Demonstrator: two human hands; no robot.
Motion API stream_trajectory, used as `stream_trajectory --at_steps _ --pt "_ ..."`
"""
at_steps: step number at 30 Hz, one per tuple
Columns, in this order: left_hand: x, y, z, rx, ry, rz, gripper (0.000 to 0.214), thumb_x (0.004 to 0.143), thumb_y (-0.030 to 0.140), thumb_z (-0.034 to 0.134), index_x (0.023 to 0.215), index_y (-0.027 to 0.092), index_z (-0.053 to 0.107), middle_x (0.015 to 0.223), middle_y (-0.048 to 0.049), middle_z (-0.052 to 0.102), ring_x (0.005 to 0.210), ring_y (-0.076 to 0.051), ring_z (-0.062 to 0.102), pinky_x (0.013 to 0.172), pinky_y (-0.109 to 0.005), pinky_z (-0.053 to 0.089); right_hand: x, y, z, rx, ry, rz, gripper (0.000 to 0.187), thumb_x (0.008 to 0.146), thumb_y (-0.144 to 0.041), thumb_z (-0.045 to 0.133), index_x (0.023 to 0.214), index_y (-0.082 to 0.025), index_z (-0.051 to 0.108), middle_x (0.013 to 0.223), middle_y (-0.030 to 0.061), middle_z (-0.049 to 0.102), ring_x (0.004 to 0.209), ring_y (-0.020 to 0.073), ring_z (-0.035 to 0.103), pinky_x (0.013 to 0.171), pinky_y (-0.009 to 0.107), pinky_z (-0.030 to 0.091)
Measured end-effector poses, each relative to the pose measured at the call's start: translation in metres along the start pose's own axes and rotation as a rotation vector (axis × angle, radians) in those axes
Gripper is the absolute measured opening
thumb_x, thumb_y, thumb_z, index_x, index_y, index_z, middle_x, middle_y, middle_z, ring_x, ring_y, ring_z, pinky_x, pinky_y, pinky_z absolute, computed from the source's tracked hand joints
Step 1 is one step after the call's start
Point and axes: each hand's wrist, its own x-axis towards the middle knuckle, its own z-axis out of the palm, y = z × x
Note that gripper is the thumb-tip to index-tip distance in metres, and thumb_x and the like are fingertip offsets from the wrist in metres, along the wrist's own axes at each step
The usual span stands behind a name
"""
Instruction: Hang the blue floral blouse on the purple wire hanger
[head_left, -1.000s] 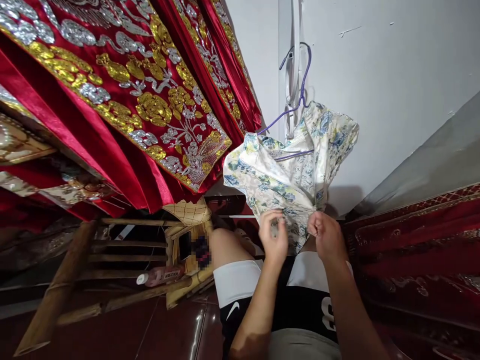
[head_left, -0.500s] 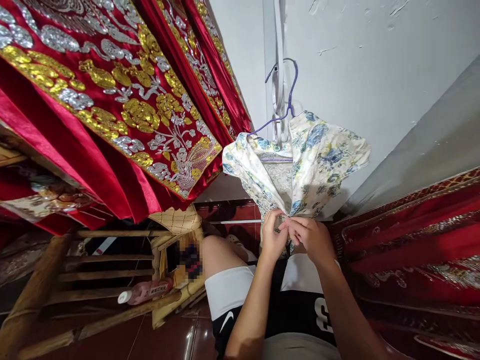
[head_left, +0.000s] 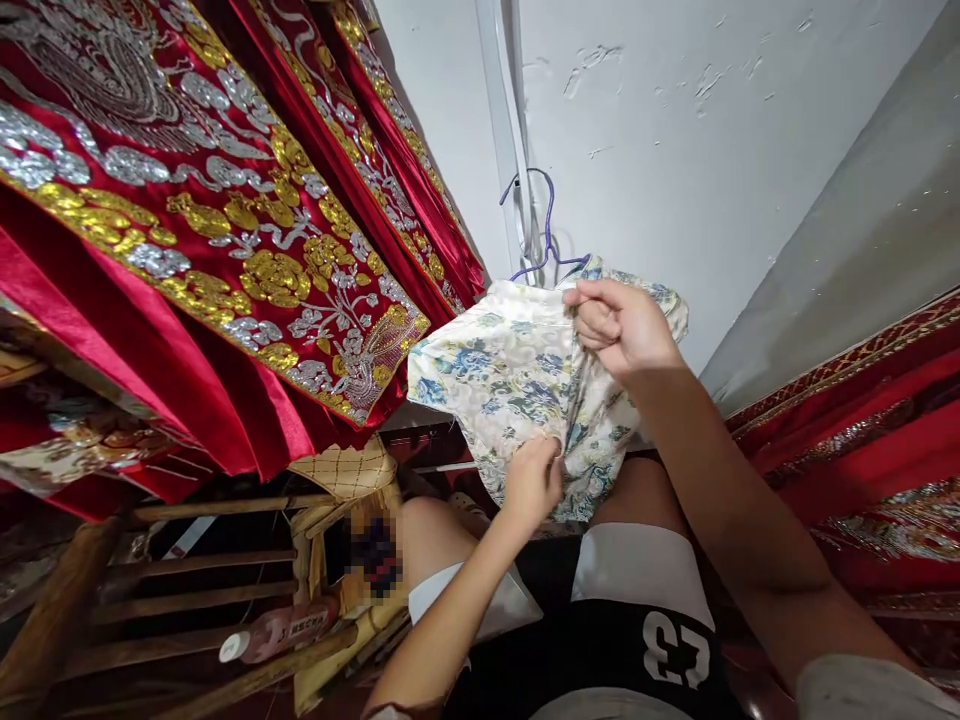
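Observation:
A small cream garment with blue and yellow flowers (head_left: pixel 502 375) hangs on a purple wire hanger (head_left: pixel 546 240) hooked on a white strip on the wall. My left hand (head_left: pixel 532 480) pinches the garment's front edge low down, fingers closed on the cloth. My right hand (head_left: pixel 619 325) is raised near the collar, fingers wrapped round the upper edge of the cloth just under the hanger. Below the garment are my bare knees and black-and-white shorts (head_left: pixel 645 620).
Red velvet cloths with gold and silver embroidery (head_left: pixel 225 230) hang at the left. More red embroidered cloth (head_left: pixel 862 450) lies at the right. A bamboo rack (head_left: pixel 225 570) with a pink bottle (head_left: pixel 277 630) stands at lower left. The white wall (head_left: pixel 675 130) is behind.
My right hand has gone up from the lower front of the garment to its collar. The left hand stays low on the front edge. The view has tilted down and left.

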Motion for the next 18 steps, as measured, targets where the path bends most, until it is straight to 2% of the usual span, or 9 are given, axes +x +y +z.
stream_trajectory --at_steps 3,5,6,8,9,11,13,16,18 --pt "0.024 0.017 -0.044 -0.149 0.045 0.038 0.024 0.092 0.019 0.053 0.113 0.022 0.066 0.099 -0.0089 0.069 0.090 -0.025 0.063 0.081 -0.036 0.049 -0.016 0.000 0.012 -0.109 -0.019 -0.060 0.027 0.088 -0.037 0.065 0.070 -0.017 0.067 0.041 -0.0088 0.039 0.037 0.0065 0.027 0.039 0.022 0.022" --pt "0.046 0.034 -0.076 -0.264 0.226 0.129 0.040 0.097 0.023 0.052 0.137 0.023 0.057 0.117 -0.0119 0.067 0.099 -0.024 0.064 0.090 -0.038 0.050 -0.029 0.007 0.016 -0.159 -0.036 -0.067 0.028 0.088 -0.037 0.064 0.069 -0.017 0.068 0.041 -0.0068 0.043 0.038 0.0073 0.031 0.041 0.023 0.025" --pt "0.059 0.044 -0.091 -0.272 0.321 0.175 0.042 0.100 0.024 0.050 0.141 0.024 0.055 0.116 -0.0108 0.068 0.098 -0.023 0.065 0.091 -0.038 0.050 -0.033 0.010 0.017 -0.172 -0.043 -0.066 0.028 0.089 -0.036 0.062 0.068 -0.017 0.068 0.040 -0.0063 0.044 0.038 0.0077 0.032 0.042 0.023 0.025" --pt "0.084 0.060 -0.117 -0.207 0.412 0.263 0.036 0.101 0.027 0.051 0.136 0.025 0.060 0.111 -0.0081 0.069 0.095 -0.021 0.064 0.092 -0.037 0.050 -0.037 0.014 0.018 -0.194 -0.051 -0.066 0.029 0.089 -0.034 0.059 0.067 -0.018 0.067 0.040 -0.0058 0.045 0.038 0.0082 0.033 0.042 0.024 0.025" --pt "0.095 0.067 -0.127 -0.139 0.384 0.305 0.029 0.100 0.028 0.054 0.126 0.024 0.066 0.107 -0.0071 0.070 0.094 -0.021 0.064 0.090 -0.036 0.051 -0.037 0.014 0.018 -0.204 -0.048 -0.075 0.029 0.089 -0.033 0.058 0.066 -0.018 0.066 0.040 -0.0057 0.045 0.038 0.0083 0.033 0.043 0.024 0.025" --pt "0.112 0.078 -0.138 -0.015 0.343 0.380 0.017 0.099 0.029 0.058 0.105 0.021 0.072 0.097 -0.0051 0.071 0.089 -0.019 0.064 0.086 -0.033 0.051 -0.032 0.016 0.018 -0.228 -0.046 -0.104 0.031 0.090 -0.033 0.057 0.064 -0.019 0.064 0.040 -0.0057 0.045 0.038 0.0084 0.034 0.044 0.024 0.027" --pt "0.122 0.083 -0.142 0.065 0.374 0.421 0.015 0.099 0.027 0.059 0.092 0.020 0.070 0.091 -0.0042 0.071 0.085 -0.018 0.063 0.083 -0.031 0.051 -0.026 0.022 0.015 -0.263 -0.036 -0.113 0.032 0.090 -0.034 0.057 0.061 -0.020 0.060 0.040 -0.0059 0.045 0.039 0.0087 0.036 0.046 0.024 0.029" --pt "0.125 0.075 -0.149 0.032 0.622 0.383 0.016 0.100 0.027 0.056 0.092 0.019 0.067 0.090 -0.0035 0.068 0.086 -0.017 0.062 0.082 -0.030 0.050 -0.025 0.048 0.004 -0.337 0.027 -0.050 0.035 0.086 -0.032 0.058 0.054 -0.021 0.053 0.040 -0.0056 0.043 0.040 0.0093 0.037 0.047 0.025 0.029" --pt "0.121 0.053 -0.162 -0.112 0.867 0.317 0.014 0.099 0.028 0.058 0.092 0.019 0.066 0.090 -0.0026 0.066 0.086 -0.016 0.061 0.083 -0.029 0.051 -0.036 0.072 -0.006 -0.348 0.060 0.000 0.037 0.085 -0.031 0.056 0.049 -0.022 0.048 0.038 -0.0054 0.041 0.041 0.0098 0.037 0.048 0.025 0.030"
